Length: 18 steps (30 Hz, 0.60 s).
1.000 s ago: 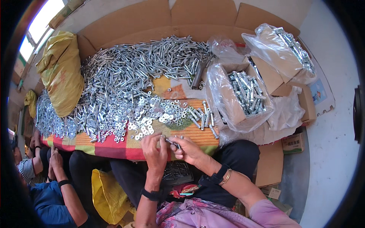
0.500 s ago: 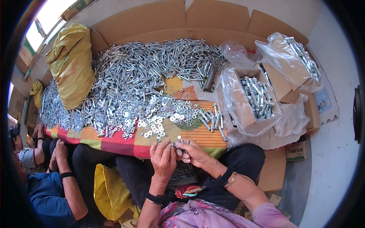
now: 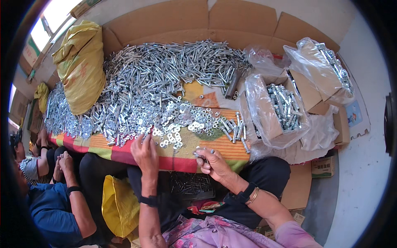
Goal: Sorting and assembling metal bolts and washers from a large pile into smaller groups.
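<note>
On checked cloth [image 3: 124, 154], before cardboard backing [image 3: 244, 20]: loose washers [image 3: 170, 135] and heaped bolts [image 3: 165, 68]. Left hand [image 3: 146, 158]: fingers loosely spread near washers; contact unclear. Right hand [image 3: 216, 166]: pinching partly hidden metal parts [image 3: 197, 154], probably bolts, near cloth's front edge. Expect rigid, light, smooth, possibly slippery handling; grip bolts by shank, washers by rim.

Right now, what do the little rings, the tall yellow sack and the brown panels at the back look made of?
The little rings: metal, perhaps plated steel, silvery with bright glints. The tall yellow sack: probably woven plastic, dull and creased, though cloth is possible. The brown panels: seemingly cardboard, matte, with fold lines.
</note>
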Motion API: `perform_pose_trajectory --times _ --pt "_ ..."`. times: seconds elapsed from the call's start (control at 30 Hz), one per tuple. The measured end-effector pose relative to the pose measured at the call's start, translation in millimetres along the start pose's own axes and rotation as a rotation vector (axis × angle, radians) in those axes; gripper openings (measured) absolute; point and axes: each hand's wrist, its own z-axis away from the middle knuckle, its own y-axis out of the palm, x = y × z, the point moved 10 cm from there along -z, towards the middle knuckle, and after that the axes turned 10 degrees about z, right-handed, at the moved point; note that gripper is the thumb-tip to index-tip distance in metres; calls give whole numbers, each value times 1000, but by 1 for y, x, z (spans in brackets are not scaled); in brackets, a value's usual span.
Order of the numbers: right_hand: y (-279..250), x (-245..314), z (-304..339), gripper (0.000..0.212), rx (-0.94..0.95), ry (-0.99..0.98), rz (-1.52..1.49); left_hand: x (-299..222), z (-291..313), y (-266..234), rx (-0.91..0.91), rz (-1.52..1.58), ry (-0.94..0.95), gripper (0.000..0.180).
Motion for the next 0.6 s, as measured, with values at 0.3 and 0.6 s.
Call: perform_pose_trajectory --times 0.3,0.6 --pt "1 -1 0 15 -3 25 11 24 -3 7 6 -121 -6 5" --pt "-2 -9 0 12 -25 67 10 -9 13 34 98 -26 43 19"
